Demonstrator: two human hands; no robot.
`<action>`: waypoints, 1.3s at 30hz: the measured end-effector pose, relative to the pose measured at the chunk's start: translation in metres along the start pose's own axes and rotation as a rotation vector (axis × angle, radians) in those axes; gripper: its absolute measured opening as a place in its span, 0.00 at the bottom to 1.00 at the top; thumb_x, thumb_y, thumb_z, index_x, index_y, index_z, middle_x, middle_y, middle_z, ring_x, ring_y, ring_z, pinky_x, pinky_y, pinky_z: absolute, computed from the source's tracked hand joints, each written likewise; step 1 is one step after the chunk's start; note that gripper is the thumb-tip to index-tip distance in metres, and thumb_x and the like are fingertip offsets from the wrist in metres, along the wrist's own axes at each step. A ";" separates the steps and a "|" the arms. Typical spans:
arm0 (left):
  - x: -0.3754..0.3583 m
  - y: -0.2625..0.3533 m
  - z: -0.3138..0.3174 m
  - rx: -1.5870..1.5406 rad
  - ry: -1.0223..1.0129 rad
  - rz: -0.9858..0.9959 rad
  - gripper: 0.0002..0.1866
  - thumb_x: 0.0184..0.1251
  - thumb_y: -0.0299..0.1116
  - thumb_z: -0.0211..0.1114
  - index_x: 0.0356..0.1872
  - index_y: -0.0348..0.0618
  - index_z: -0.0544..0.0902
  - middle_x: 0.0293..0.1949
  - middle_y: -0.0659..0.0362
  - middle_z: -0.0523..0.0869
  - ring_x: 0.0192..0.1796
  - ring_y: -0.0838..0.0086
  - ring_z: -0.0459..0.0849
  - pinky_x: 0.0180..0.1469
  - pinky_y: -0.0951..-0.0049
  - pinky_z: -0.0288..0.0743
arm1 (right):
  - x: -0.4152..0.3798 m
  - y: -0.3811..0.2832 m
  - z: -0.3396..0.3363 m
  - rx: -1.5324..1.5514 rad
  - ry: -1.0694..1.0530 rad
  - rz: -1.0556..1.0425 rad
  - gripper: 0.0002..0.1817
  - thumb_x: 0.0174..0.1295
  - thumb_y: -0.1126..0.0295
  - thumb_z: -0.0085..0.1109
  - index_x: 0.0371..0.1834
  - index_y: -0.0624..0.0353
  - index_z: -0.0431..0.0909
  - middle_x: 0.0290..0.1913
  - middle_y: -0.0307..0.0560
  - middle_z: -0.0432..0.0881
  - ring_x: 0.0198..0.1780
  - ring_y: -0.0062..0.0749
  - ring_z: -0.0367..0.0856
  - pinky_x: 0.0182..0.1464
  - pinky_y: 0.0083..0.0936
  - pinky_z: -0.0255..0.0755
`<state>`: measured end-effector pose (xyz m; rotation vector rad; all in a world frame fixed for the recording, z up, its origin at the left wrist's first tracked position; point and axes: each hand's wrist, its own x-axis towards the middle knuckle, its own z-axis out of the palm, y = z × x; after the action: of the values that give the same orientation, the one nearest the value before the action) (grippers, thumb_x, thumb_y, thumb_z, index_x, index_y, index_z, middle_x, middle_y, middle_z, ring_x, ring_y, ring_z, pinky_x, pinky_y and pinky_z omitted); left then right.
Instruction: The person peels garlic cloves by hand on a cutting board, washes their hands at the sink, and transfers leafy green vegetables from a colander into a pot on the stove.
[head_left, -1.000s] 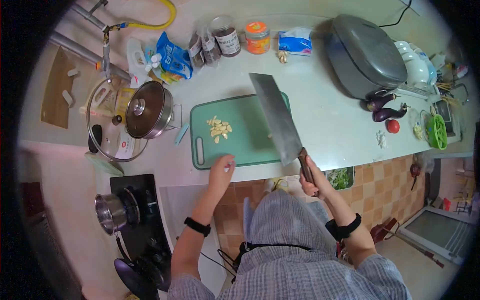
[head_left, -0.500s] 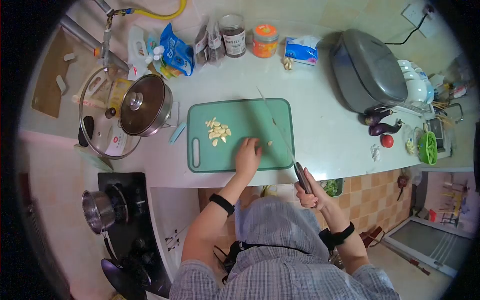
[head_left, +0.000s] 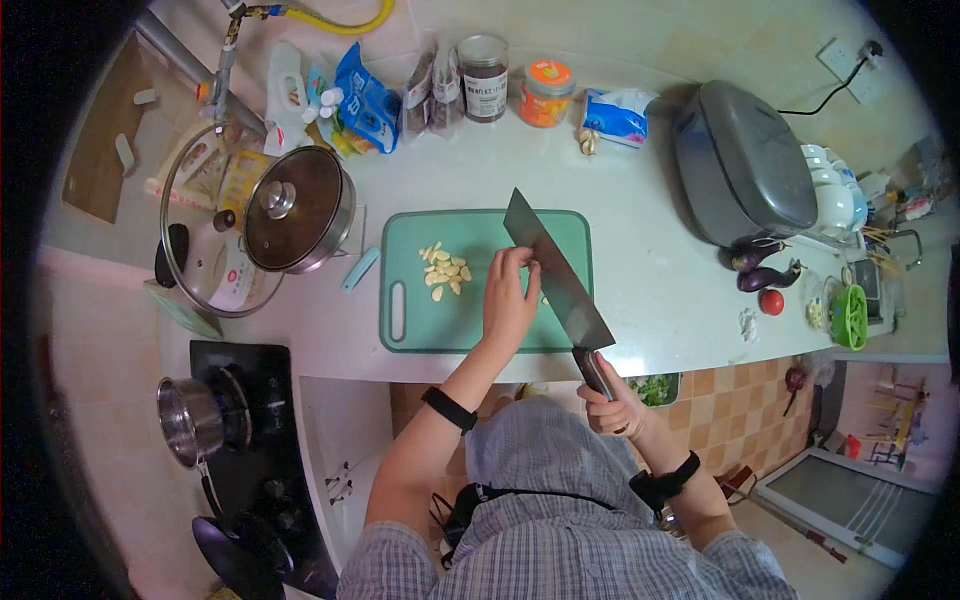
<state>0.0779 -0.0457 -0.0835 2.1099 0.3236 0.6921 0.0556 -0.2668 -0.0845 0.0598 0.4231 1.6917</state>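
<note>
My right hand (head_left: pixel 615 405) is wrapped round the dark handle of a cleaver (head_left: pixel 560 275), whose broad blade slants over the right part of a green cutting board (head_left: pixel 455 335). At the blade's left side, my left hand (head_left: pixel 510 300) has its fingers bent toward the thumb, with the tips against or very near the metal. Whether something small lies between those fingertips is hidden. Left of that hand, a loose pile of pale garlic pieces (head_left: pixel 445 270) lies on the board. A small pale bit shows by the blade's lower left edge, mostly covered.
A lidded pot (head_left: pixel 300 215) and a light-blue-handled tool (head_left: pixel 360 270) are left of the board. Behind stand jars (head_left: pixel 485 80), bags and a tissue pack (head_left: pixel 615 118). To the right are a grey lidded appliance (head_left: pixel 745 160), eggplants (head_left: pixel 770 278) and a tomato (head_left: pixel 771 302).
The cleaver has turned from edge-on to showing its broad face and shifted slightly left. My left hand has risen from the board to the blade. The view has shifted a little.
</note>
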 end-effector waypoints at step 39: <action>-0.028 -0.074 -0.091 0.400 0.037 -0.106 0.17 0.53 0.20 0.50 0.47 0.36 0.69 0.47 0.49 0.71 0.51 0.57 0.69 0.53 0.65 0.62 | -0.004 0.043 -0.079 -1.061 1.365 -0.655 0.29 0.56 0.44 0.44 0.10 0.57 0.64 0.07 0.38 0.63 0.07 0.20 0.59 0.09 0.19 0.51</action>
<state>0.0038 0.0456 -0.1103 2.4361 0.6333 0.6443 -0.0063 -0.2940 -0.1436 -1.8594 0.3823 0.8856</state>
